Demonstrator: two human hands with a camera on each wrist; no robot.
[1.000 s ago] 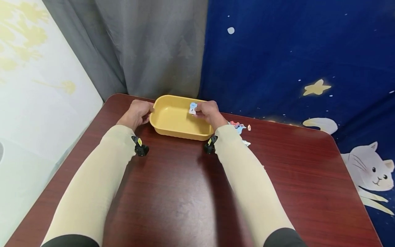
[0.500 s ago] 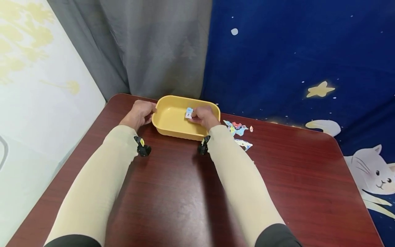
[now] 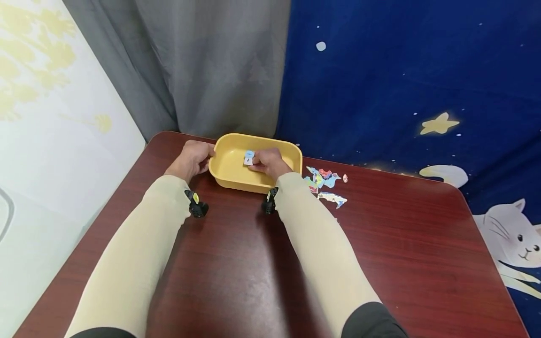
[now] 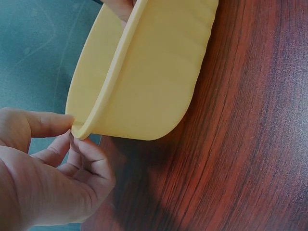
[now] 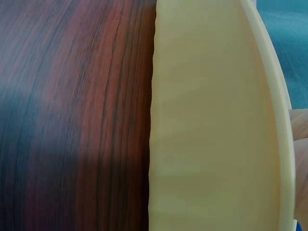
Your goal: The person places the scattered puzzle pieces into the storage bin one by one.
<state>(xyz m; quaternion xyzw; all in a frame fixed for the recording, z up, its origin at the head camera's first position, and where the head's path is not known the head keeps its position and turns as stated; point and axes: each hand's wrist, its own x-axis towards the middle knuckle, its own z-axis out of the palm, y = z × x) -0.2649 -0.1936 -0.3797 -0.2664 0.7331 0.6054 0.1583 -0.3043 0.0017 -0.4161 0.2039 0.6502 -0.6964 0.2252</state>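
A yellow plastic basin (image 3: 236, 182) stands near the table's back edge. My left hand (image 3: 192, 157) pinches the rim at its left end; in the left wrist view the thumb of that hand (image 4: 53, 173) lies on top of the rim, with fingers curled below. Inside the basin my right hand (image 3: 268, 162) holds a small blue-and-white paper piece (image 3: 249, 158) between thumb and fingers. From the right wrist the basin's outer wall (image 5: 211, 120) fills much of the view and hides most of the hand.
Several colourful paper cutouts (image 3: 323, 178) lie on the table right of the basin, with a longer white-and-blue cutout (image 3: 332, 197) in front of them. The reddish-brown table (image 3: 405, 244) reaches back to a grey curtain (image 3: 228, 65) and a blue curtain (image 3: 372, 80).
My right hand has moved left and a little down inside the basin with the paper piece. More of the cutouts at the right now shows. The left hand stays on the rim.
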